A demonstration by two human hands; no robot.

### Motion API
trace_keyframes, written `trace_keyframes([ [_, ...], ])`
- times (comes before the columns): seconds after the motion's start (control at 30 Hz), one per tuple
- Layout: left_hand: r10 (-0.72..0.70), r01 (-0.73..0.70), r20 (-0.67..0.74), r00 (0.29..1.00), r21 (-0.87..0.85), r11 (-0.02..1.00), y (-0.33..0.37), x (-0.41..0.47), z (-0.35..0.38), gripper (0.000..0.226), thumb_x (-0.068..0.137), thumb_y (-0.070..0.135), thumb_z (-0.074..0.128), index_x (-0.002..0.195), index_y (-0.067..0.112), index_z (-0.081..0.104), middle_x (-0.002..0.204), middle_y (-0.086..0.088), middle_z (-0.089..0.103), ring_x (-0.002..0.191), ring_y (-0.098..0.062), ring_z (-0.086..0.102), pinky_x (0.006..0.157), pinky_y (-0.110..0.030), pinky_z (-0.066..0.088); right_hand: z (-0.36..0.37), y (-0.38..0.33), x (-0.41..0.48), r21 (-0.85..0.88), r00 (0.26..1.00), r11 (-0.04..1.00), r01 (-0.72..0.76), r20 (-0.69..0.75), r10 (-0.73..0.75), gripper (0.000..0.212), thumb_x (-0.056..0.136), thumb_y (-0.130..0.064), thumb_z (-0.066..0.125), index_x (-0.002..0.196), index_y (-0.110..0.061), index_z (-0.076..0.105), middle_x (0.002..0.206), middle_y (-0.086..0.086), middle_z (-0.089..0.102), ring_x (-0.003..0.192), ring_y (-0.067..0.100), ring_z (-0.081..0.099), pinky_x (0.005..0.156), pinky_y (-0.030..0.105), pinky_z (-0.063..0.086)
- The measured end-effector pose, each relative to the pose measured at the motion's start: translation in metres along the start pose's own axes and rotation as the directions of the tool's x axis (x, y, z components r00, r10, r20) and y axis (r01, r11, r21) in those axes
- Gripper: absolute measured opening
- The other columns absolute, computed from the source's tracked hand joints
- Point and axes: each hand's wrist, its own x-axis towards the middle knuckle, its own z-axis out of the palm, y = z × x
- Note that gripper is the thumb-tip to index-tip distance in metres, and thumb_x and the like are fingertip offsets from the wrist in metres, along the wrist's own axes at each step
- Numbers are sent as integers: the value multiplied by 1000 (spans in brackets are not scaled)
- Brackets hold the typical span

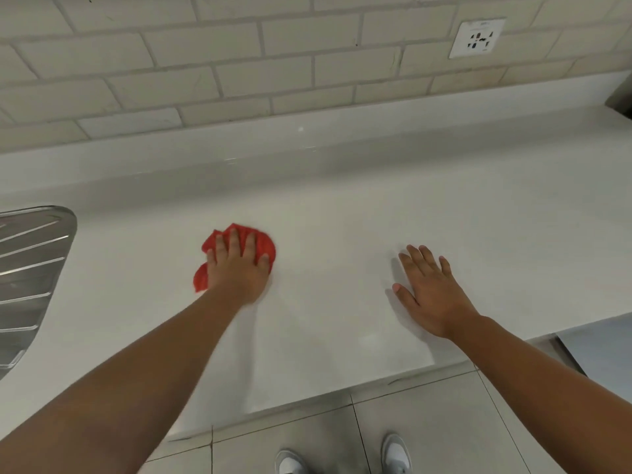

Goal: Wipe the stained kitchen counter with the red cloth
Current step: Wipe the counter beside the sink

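Head view, looking down on the white counter (342, 217): the left hand (236, 268) lies flat with straight, spread fingers pressing the crumpled red cloth (266, 243) onto the middle of the surface, just right of the steel drainboard (30, 254). The right hand (427, 289) rests palm-down on the bare counter, well apart from the cloth, fingers relaxed and holding nothing. A socket (477, 37) sits on the tiled wall (239, 63) behind.

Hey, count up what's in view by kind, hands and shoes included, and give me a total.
Red cloth: 1
Hands: 2, left hand and right hand
Shoes: 2
Wall socket: 1
Steel drainboard: 1
Total: 7
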Motion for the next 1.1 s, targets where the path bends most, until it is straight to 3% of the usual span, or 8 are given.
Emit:
trace_keyframes([
  [0.1, 49, -49, 33, 998, -15, 999, 84, 15, -5, 69, 101, 56, 16, 162, 26, 0, 169, -8, -10, 154, -37, -11, 123, -55, -2, -6, 14, 3, 0, 1000, 1000, 22, 3, -22, 88, 88, -65, -5, 160, -16, 5, 169, 5, -2, 154, 21, -10, 125, 45, -4],
  [0.23, 317, -320, 54, 947, 50, 946, 168, -41, 17, 67, 102, 55, 12, 161, 28, -3, 169, -6, -11, 154, -34, -14, 123, -55, -3, -9, 42, 11, -32, 998, 998, 56, -2, -56, 88, 88, -63, -6, 160, -14, 9, 168, 7, 2, 155, 24, -6, 125, 47, -1],
  [0.43, 510, -510, 21, 860, 65, 857, 99, -152, 36, 63, 104, 58, 23, 160, 31, 18, 169, 2, 1, 156, -22, -9, 126, -47, 4, -6, 83, 3, -29, 995, 995, 97, 5, -97, 85, 90, -61, -5, 160, -14, 7, 169, 5, 0, 154, 21, -8, 125, 46, -3],
  [0.63, 142, -140, -37, 989, 49, 989, 38, -95, 27, 77, 98, 65, 10, 158, 21, 27, 167, -12, 18, 154, -35, 10, 124, -52, 14, 0, 123, -22, -7, 998, 998, 61, 19, -61, 85, 90, -63, -5, 160, -15, 5, 168, 3, -4, 154, 18, -12, 124, 44, -7],
  [0.73, -158, 157, -34, 987, -42, 987, 89, -46, 16, 71, 99, 57, 14, 162, 23, 10, 169, -10, 0, 155, -36, -2, 124, -53, 4, 0, 145, -34, -6, 999, 999, 44, 17, -44, 86, 90, -64, -5, 160, -14, 5, 169, 3, -3, 154, 18, -11, 125, 44, -6],
  [0.8, -199, 198, -13, 980, -67, 978, 146, -24, 10, 69, 101, 55, 17, 162, 23, 6, 169, -10, -5, 154, -36, -7, 124, -54, 0, -2, 159, -40, -5, 999, 1000, 29, 18, -29, 87, 89, -64, -5, 160, -15, 5, 169, 3, -3, 154, 18, -11, 125, 44, -6],
  [0.97, 113, -113, -4, 994, 3, 994, 271, -29, 21, 69, 100, 58, 18, 161, 28, 6, 169, -9, -3, 154, -36, -6, 123, -54, -1, -6, 181, -43, 5, 999, 999, 36, 6, -36, 86, 90, -65, -2, 160, -16, 8, 169, 3, 1, 154, 18, -7, 125, 44, -3],
  [1.1, 428, -428, 6, 904, 62, 902, 289, -95, 36, 67, 101, 61, 15, 161, 31, 8, 170, -5, -3, 155, -29, -10, 124, -52, 1, -6, 191, -43, 4, 999, 999, 42, 9, -42, 85, 89, -65, -1, 160, -19, 9, 169, 2, 2, 154, 19, -6, 125, 44, -3],
])
